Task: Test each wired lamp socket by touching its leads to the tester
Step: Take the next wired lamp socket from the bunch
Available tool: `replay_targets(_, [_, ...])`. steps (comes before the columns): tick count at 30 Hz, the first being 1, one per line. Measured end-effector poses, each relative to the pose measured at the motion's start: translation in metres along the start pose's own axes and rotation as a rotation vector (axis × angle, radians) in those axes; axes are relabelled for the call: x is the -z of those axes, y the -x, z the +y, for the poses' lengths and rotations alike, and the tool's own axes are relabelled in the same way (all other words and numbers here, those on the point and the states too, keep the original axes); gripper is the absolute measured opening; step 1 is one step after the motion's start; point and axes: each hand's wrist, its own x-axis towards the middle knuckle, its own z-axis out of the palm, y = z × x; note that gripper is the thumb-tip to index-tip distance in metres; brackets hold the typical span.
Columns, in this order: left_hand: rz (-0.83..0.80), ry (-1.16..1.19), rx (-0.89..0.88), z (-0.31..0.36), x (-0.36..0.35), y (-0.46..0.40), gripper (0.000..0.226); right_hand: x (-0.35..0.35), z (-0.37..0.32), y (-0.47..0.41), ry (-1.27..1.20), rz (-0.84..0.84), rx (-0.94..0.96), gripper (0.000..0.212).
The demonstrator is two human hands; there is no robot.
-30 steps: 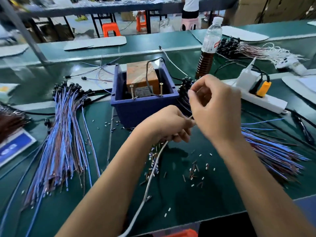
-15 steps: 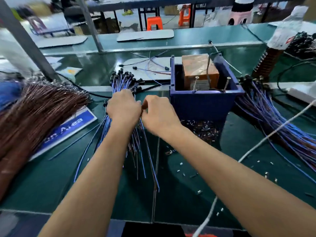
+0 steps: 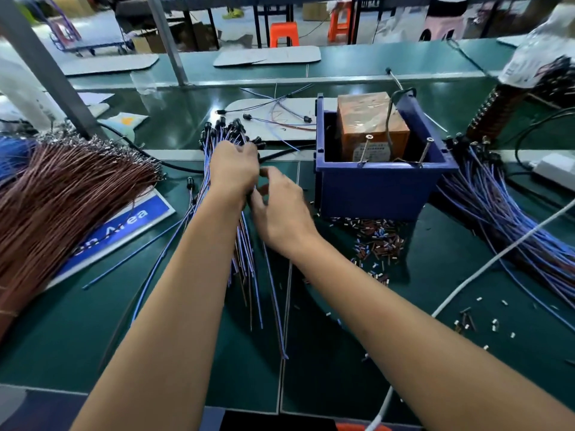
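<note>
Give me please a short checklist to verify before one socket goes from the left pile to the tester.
1. Left hand holds the socket pile: ok.
2. Right hand has pinched a single socket: cannot tell, fingers curl beside the wires.
3. Tester sits in the blue box, within sight: ok.
4. Two screws stand bare at the box front: ok.
5. Tester is powered: cannot tell.
</note>
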Motion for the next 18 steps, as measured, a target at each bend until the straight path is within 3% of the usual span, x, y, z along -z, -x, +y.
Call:
replay_targets(3, [0.033, 0.728, 0.183, 0.021, 0.000, 0.008, 0.025, 0.013, -0.004, 0.003, -0.291, 0.046, 0.017, 0.027])
replay_targets(5, [0.037, 0.950, 0.250, 0.031, 0.007, 0.010, 0.024, 0.027, -0.003, 0.004, -0.455, 0.033, 0.029, 0.015])
replay_targets(9, [-0.102, 1.397, 0.320, 0.047, 0.032, 0.020, 0.039, 0.057, 0.007, 0.011, -0.303, -0.158, 0.092, 0.008])
replay_targets(15, [0.147, 1.437, 0.178, 0.059, 0.059, 0.022, 0.040, 0.118, 0.038, 0.030, -0.285, -0.292, 0.131, 0.025])
replay_targets(18, [0.209, 1.278, -0.043, 0.061, 0.058, 0.032, 0.035, 0.148, 0.060, 0.038, -0.178, -0.253, 0.130, 0.022])
